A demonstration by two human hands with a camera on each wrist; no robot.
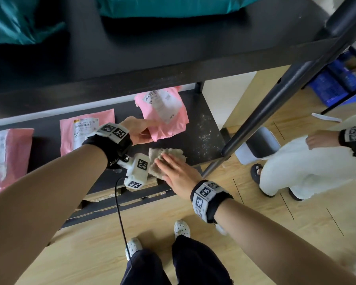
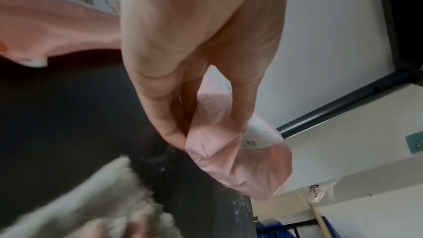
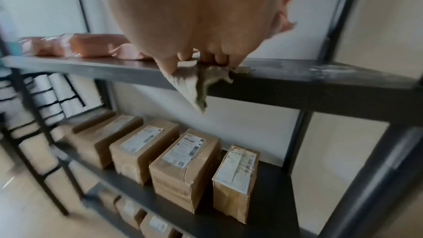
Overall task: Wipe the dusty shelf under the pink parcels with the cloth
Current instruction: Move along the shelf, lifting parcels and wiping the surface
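My left hand pinches the near corner of a pink parcel and holds it lifted off the black shelf. In the left wrist view the thumb and fingers clamp the crumpled pink parcel. My right hand lies flat with straight fingers on a grey-beige cloth at the shelf's front edge. The cloth hangs partly over that edge. White dust speckles the shelf to the right of the cloth. Two more pink parcels lie to the left.
A black upper shelf with teal bags overhangs the work area. A black diagonal post stands at the right. Brown boxes fill the shelf below. Another person in white stands at the right, beside a small bin.
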